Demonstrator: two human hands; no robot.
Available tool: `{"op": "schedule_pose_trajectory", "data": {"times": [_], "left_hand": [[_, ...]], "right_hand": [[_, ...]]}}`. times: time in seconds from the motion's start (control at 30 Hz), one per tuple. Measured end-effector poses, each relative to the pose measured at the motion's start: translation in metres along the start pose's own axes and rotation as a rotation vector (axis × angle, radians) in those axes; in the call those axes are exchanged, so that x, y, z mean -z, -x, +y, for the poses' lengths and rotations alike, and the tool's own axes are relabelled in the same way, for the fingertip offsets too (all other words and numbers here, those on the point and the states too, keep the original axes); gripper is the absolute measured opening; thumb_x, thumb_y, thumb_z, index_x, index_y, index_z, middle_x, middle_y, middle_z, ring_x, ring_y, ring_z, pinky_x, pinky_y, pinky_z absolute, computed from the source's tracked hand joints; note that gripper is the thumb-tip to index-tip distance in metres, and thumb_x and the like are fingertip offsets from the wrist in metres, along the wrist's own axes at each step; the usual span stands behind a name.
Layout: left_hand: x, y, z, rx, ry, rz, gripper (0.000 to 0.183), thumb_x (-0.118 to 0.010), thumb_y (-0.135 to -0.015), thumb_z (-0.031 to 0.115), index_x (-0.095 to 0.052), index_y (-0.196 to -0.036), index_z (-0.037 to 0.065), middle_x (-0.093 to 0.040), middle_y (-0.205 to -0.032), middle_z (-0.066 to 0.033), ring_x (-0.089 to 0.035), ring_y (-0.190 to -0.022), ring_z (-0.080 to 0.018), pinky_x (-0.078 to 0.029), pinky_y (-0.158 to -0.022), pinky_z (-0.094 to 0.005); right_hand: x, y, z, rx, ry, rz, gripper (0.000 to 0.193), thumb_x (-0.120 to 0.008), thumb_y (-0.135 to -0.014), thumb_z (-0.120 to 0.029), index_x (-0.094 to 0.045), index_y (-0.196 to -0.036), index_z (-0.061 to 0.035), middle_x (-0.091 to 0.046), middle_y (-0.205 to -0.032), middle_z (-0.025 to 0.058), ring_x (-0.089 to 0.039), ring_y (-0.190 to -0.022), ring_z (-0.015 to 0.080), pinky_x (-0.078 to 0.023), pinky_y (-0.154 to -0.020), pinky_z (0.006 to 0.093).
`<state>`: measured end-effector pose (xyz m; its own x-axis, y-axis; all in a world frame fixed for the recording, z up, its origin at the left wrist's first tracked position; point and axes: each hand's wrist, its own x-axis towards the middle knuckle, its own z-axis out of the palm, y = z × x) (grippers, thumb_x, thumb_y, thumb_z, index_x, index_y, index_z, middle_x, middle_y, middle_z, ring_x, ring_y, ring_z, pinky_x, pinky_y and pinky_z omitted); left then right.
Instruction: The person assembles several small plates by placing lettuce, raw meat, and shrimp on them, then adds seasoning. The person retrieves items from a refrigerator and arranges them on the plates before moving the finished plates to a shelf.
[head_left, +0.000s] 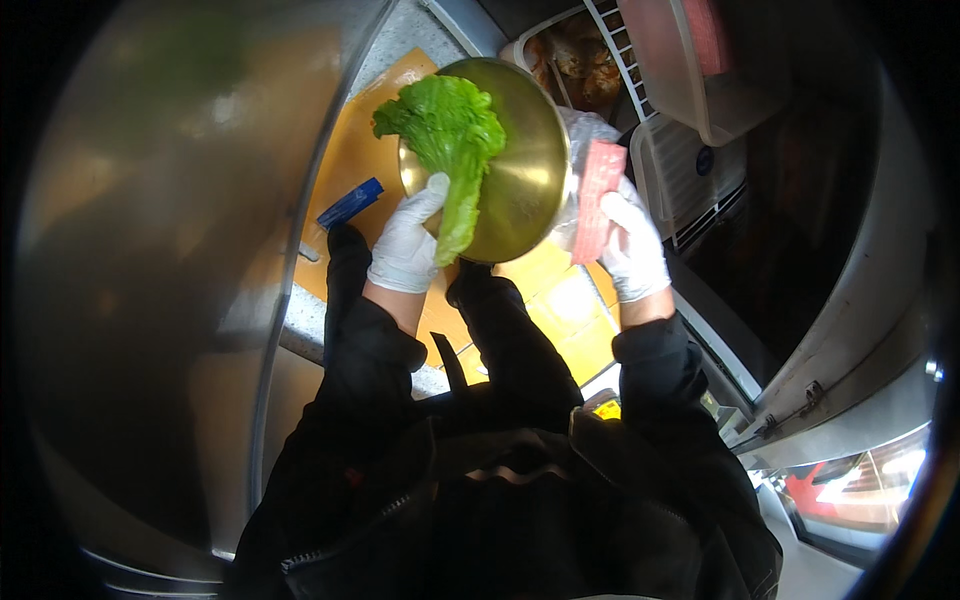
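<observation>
My left hand, in a white glove, grips the near left rim of a round gold-coloured metal bowl. Its thumb also presses on a green lettuce leaf that lies across the bowl's left side and hangs over the rim. My right hand, gloved too, is closed around a flat stack of pink meat slices just right of the bowl. Clear plastic wrap shows behind the slices; whether my fingers also hold it is hidden.
To the right is an open fridge with a white wire shelf, a clear plastic container with pink contents, and a tub of meat pieces. A large steel panel stands at left. A blue object lies on the orange-tiled floor.
</observation>
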<state>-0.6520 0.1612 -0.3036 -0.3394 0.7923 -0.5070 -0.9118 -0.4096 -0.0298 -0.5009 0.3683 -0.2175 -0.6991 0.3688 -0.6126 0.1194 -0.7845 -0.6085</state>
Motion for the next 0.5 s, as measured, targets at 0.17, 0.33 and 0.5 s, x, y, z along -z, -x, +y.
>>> {"op": "schedule_pose_trajectory", "data": {"times": [0.17, 0.33, 0.5], "left_hand": [[-0.007, -0.001, -0.015, 0.052, -0.076, 0.044, 0.034, -0.055, -0.103, 0.017, -0.053, -0.133, 0.001, -0.063, -0.124, -0.0111, -0.062, -0.112, -0.0219, -0.05, -0.101, -0.0372], [-0.006, -0.002, -0.013, 0.075, -0.039, 0.134, 0.036, -0.053, -0.103, 0.015, -0.051, -0.136, 0.0, -0.062, -0.128, -0.0125, -0.061, -0.115, -0.0242, -0.049, -0.103, -0.0382], [-0.001, 0.002, -0.019, 0.125, -0.06, 0.138, 0.035, -0.054, -0.103, 0.022, -0.056, -0.132, 0.002, -0.066, -0.118, -0.0105, -0.065, -0.104, -0.0218, -0.053, -0.094, -0.0358]], "right_hand": [[0.013, -0.019, 0.04, -0.045, -0.177, -0.183, 0.052, -0.065, -0.087, -0.005, -0.052, -0.137, 0.0008, -0.063, -0.131, 0.0115, -0.061, -0.117, 0.0215, -0.048, -0.101, 0.0341], [0.019, -0.028, 0.039, 0.009, -0.155, 0.079, 0.035, -0.06, -0.092, -0.006, -0.059, -0.126, 0.0014, -0.067, -0.118, 0.0128, -0.065, -0.105, 0.0238, -0.052, -0.093, 0.0351], [0.02, -0.034, 0.041, 0.037, 0.976, 0.102, 0.034, -0.062, -0.089, -0.011, -0.061, -0.121, -0.0011, -0.066, -0.119, 0.0148, -0.064, -0.105, 0.0249, -0.05, -0.093, 0.034]]}}
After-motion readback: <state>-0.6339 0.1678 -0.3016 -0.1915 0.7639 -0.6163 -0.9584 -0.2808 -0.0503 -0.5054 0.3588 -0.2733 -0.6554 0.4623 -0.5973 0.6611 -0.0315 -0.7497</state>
